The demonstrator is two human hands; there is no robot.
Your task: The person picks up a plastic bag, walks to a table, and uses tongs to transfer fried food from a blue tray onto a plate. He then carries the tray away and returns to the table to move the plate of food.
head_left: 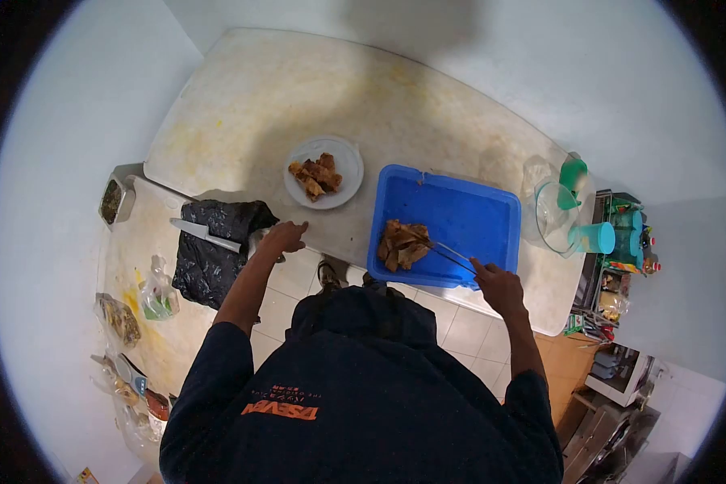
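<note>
My right hand point(496, 284) fingers are clamped on metal tongs point(452, 256) gripping fried pieces point(402, 244) in the blue tray point(468, 214), my left hand point(282, 236) fingers rest loosely together on the bench point(242, 113) edge

The right hand point(498, 284) grips metal tongs point(453, 256) that reach into a blue tub point(476, 211), pinching browned meat pieces point(403, 244); the left hand point(283, 237) rests on the counter edge point(343, 242) near a white plate point(348, 157)

Pale stained counter point(427, 105) with white plate point(343, 153), blue tray point(476, 214), black bag point(214, 250), knife point(203, 234).
</note>
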